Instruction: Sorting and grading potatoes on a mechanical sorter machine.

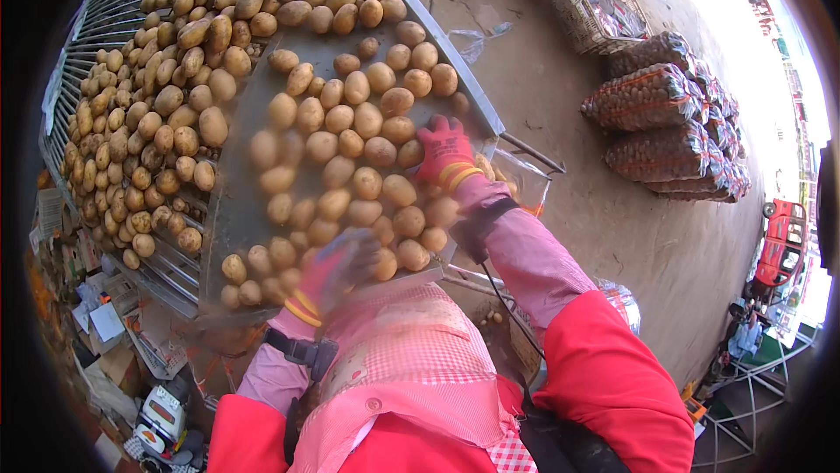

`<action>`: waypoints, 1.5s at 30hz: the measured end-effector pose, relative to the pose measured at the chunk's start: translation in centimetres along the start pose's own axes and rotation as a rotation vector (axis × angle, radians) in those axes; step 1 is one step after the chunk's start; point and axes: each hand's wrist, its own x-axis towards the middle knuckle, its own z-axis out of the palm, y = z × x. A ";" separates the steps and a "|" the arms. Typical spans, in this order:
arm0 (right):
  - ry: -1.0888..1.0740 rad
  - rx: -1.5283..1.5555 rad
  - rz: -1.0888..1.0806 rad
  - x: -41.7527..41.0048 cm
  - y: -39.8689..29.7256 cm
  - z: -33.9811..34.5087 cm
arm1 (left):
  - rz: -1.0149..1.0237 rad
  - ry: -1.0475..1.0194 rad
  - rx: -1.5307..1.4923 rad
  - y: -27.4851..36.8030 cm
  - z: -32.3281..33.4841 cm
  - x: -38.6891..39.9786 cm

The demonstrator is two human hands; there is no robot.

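Note:
A sloping sheet-metal tray lies before me, with many loose potatoes on its right part. Some of the potatoes near its middle are blurred. My right hand, in a red work glove with a yellow-banded cuff, rests against potatoes at the tray's right side. Its fingers are slightly spread and grip nothing that I can see. Near the tray's front edge, my left hand in a like glove is over or against potatoes. Motion blur hides its fingers and whether it holds anything.
A heap of potatoes covers the metal-barred rack at left. Beside the tray's right lip hangs a clear bag with potatoes. Filled mesh sacks and a white crate stand on the floor. A scale is lower left.

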 end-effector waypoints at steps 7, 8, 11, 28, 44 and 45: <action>-0.088 0.739 -0.289 -3.8 -3.6 -3.3 | -0.083 -0.226 -0.935 2.3 2.3 3.9; 0.038 0.633 -0.143 -1.6 -2.6 -4.4 | -0.053 -0.235 -0.930 2.3 2.1 3.3; 0.284 0.232 -0.068 6.0 1.1 -4.1 | 0.023 -0.208 -0.770 1.8 0.6 1.2; 0.111 0.279 -0.032 -3.5 5.6 -0.4 | 0.021 -0.136 -1.157 -4.5 -8.6 -3.6; 0.271 0.298 -0.120 11.4 -1.2 -6.4 | 0.105 -0.031 -1.014 -2.4 -5.7 -4.7; 0.306 0.376 -0.159 10.7 -2.4 -6.5 | 0.123 -0.021 -1.032 -2.6 -5.8 -4.9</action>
